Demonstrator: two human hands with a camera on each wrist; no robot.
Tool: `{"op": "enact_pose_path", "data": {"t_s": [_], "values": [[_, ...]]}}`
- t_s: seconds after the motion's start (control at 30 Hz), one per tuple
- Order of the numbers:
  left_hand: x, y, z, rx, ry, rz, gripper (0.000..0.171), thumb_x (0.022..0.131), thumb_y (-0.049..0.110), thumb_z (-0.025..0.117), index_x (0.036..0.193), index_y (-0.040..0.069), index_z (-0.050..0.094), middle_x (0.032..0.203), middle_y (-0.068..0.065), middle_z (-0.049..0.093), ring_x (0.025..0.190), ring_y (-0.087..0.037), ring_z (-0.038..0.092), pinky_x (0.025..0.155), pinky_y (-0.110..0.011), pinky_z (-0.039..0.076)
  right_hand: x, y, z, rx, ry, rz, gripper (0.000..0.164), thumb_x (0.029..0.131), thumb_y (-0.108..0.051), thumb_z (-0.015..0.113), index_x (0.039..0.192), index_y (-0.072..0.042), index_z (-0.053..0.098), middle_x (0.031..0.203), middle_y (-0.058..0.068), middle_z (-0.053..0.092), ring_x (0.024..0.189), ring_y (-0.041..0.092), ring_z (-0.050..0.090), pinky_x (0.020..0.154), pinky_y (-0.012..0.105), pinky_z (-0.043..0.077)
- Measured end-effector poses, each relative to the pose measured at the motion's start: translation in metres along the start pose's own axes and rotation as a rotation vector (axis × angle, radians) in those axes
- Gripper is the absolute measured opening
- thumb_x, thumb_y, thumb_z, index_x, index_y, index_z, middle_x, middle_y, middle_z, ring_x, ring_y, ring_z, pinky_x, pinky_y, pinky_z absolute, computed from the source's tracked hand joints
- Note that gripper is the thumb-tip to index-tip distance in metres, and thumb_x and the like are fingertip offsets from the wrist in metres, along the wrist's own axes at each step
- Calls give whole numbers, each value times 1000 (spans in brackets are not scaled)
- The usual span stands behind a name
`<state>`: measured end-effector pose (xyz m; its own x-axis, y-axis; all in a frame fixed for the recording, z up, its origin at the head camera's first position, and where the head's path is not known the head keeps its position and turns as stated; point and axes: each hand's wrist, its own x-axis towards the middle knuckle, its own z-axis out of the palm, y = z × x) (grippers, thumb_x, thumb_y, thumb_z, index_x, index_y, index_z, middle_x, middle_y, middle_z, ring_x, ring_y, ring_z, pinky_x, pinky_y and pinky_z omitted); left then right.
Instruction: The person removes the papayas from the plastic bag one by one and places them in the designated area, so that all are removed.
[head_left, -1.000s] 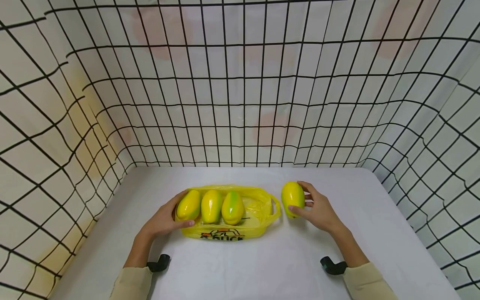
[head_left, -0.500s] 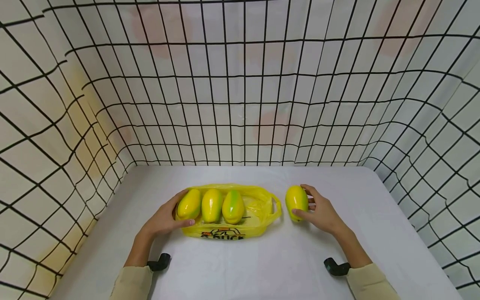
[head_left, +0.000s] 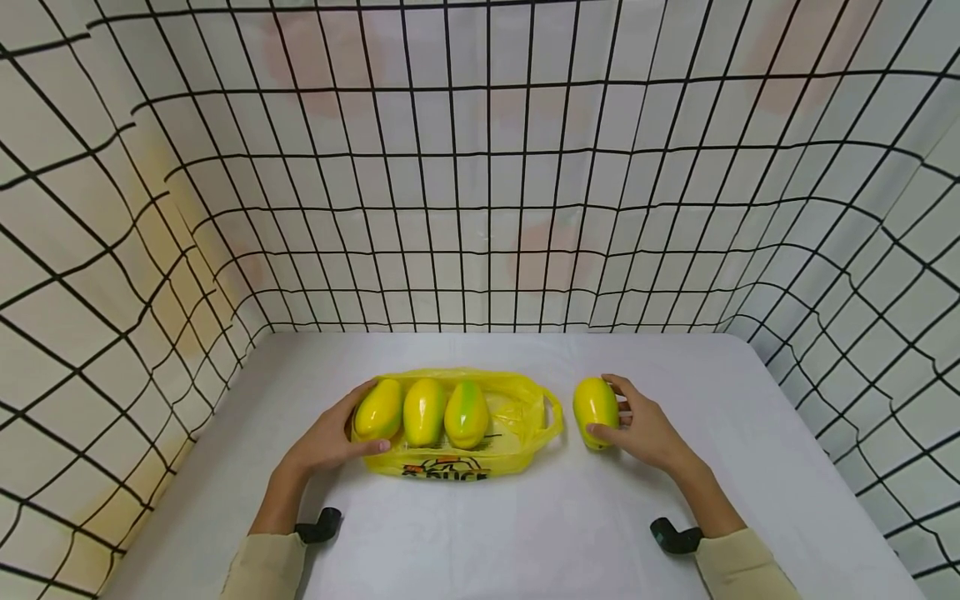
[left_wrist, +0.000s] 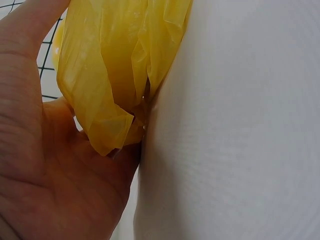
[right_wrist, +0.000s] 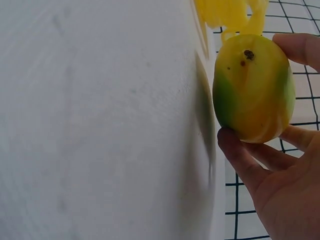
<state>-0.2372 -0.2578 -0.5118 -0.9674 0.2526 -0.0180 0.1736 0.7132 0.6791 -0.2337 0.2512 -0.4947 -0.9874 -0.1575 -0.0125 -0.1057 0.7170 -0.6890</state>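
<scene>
My right hand (head_left: 647,427) grips a yellow mango (head_left: 596,413) between thumb and fingers, right of a yellow plastic bag (head_left: 517,417). In the right wrist view this mango (right_wrist: 252,90) shows green patches and a dark stem scar, and sits close to the tabletop. The bag lies on its side, with three more mangoes in a row: a left one (head_left: 378,410), a middle one (head_left: 423,412) and a green-streaked right one (head_left: 466,415). Around the bag's left end curls my left hand (head_left: 330,433), thumb in front. Crumpled bag film (left_wrist: 115,60) lies against the palm in the left wrist view.
A white-covered table (head_left: 480,542) lies under everything. Black wire grid (head_left: 487,183) over pale sheeting walls off the back and both sides. The bag's handle loop (head_left: 553,417) points toward the right-hand mango. A black wrist camera (head_left: 675,536) sits on the right wrist.
My right hand and its mango have shifted a little to the right and nearer to me, away from the bag. The left hand, the bag and the mangoes in it have stayed put.
</scene>
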Motion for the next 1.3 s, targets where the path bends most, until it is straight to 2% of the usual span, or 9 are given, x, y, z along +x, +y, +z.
{"op": "enact_pose_path", "data": {"t_s": [0.37, 0.7, 1.1, 1.3], "values": [[2, -1, 0, -20, -6, 5, 111, 77, 59, 82, 165, 26, 22, 165, -12, 37, 146, -40, 43, 116, -71, 33, 0, 2, -1, -9, -26, 11, 94, 86, -49, 79, 159, -15, 31, 160, 21, 38, 124, 41, 61, 97, 53, 58], [-2, 1, -1, -23, -8, -2, 111, 77, 57, 82, 165, 24, 22, 165, -13, 36, 146, -40, 43, 116, -71, 33, -1, 3, 1, -1, -35, 7, 96, 87, -50, 79, 160, -14, 28, 162, 20, 36, 123, 41, 61, 95, 53, 59], [-3, 0, -1, -27, -9, 2, 110, 78, 57, 81, 165, 25, 22, 166, -13, 36, 147, -40, 42, 116, -71, 32, -2, 1, 1, -29, -15, 3, 93, 92, -58, 70, 162, -13, 26, 163, 20, 35, 129, 43, 57, 101, 58, 55], [-2, 1, -1, -36, -12, 2, 111, 77, 56, 82, 165, 24, 22, 165, -13, 36, 146, -39, 43, 116, -71, 33, -3, 2, -3, -8, 2, -6, 89, 95, -59, 65, 161, -12, 27, 162, 20, 36, 132, 43, 54, 104, 58, 53]]}}
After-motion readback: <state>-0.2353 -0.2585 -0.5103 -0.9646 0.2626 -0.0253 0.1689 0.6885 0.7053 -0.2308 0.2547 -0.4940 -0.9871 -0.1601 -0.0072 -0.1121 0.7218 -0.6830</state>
